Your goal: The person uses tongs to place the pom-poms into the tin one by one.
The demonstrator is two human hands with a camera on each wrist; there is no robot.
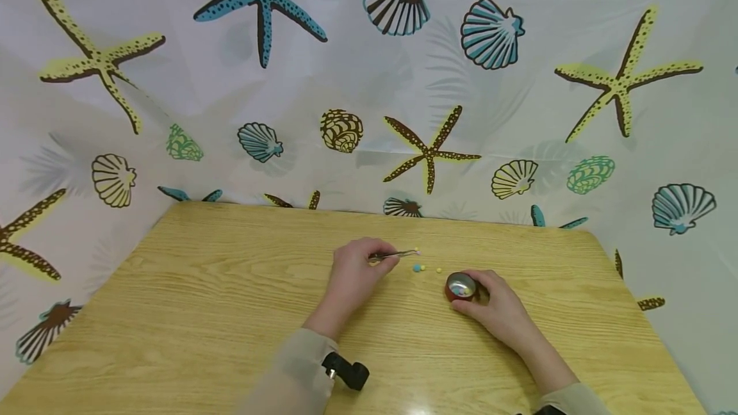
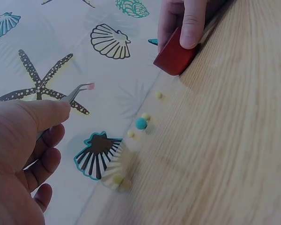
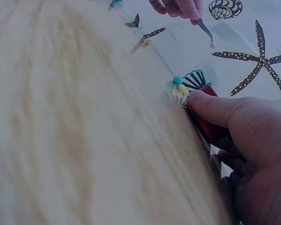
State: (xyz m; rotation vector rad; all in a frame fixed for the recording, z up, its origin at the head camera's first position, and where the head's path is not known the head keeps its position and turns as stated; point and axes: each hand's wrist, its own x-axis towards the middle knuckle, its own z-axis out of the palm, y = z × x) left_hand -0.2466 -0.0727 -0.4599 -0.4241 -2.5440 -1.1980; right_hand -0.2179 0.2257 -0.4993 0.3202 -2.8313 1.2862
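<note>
My left hand point(image 1: 359, 272) pinches a pair of bent-tip tweezers point(image 2: 74, 93) between thumb and fingers. At the tweezers' tips sits a small pink ball point(image 2: 91, 86), held above the table. To the right, my right hand point(image 1: 500, 311) grips a small red cup point(image 1: 450, 294) with a shiny metal inside, thumb on one side and fingers on the other. Several small coloured balls point(image 1: 461, 289) lie in the cup. Between the hands, a blue ball point(image 2: 141, 123) lies on the table with a few smaller yellow balls point(image 2: 158, 95) around it.
The wooden table point(image 1: 230, 312) ends at a pale curtain point(image 1: 346, 75) printed with starfish and shells, which hangs behind it and along its sides. A black wrist camera mount point(image 1: 348, 371) is strapped to the left sleeve point(image 1: 294, 370).
</note>
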